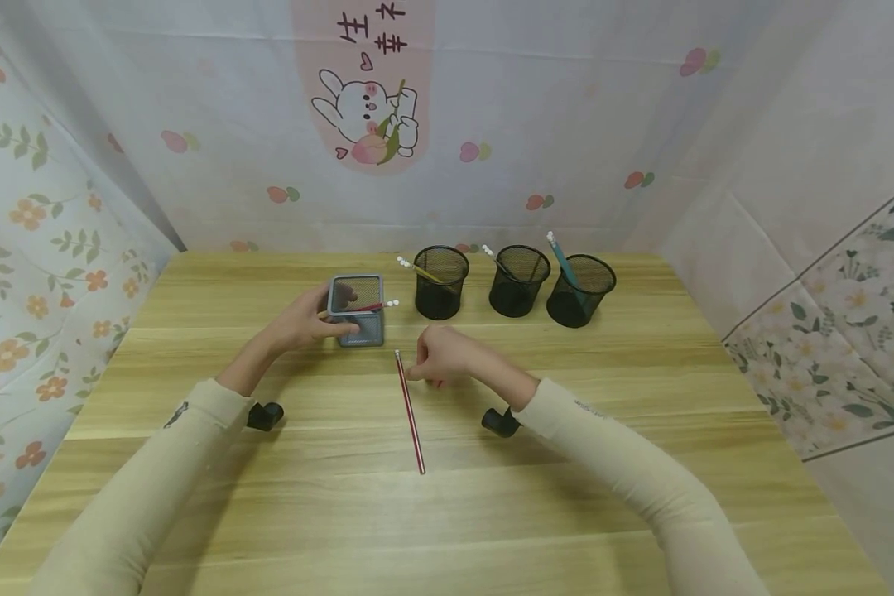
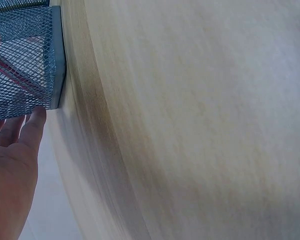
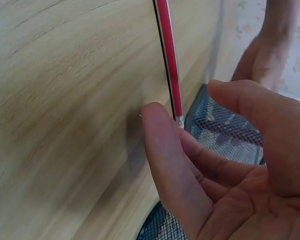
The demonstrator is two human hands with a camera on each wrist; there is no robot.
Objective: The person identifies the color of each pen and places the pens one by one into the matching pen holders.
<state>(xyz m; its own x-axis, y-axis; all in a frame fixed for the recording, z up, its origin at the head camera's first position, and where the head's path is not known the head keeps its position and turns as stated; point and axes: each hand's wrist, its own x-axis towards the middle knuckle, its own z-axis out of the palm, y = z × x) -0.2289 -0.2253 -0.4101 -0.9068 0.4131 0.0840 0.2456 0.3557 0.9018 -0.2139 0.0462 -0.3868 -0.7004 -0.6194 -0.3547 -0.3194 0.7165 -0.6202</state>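
Note:
A grey square mesh pen holder (image 1: 371,331) stands at the left of the table's back half. My left hand (image 1: 305,319) grips it from the side, thumb in front and fingers round behind. A red pencil (image 1: 371,307) leans inside it, its white-tipped end sticking out over the right rim. On the tabletop lies a red striped pencil (image 1: 410,411), its eraser end toward the holder. Beside that end is my right hand (image 1: 447,356). In the right wrist view its thumb and fingers are apart, fingertips near the striped pencil (image 3: 169,55), holding nothing.
To the right of the grey holder stand three round black mesh cups, a left one (image 1: 438,300), a middle one (image 1: 514,296) and a right one (image 1: 569,306), each with pencils or pens. The wooden table (image 1: 305,513) ends at a printed cloth (image 1: 492,99) behind.

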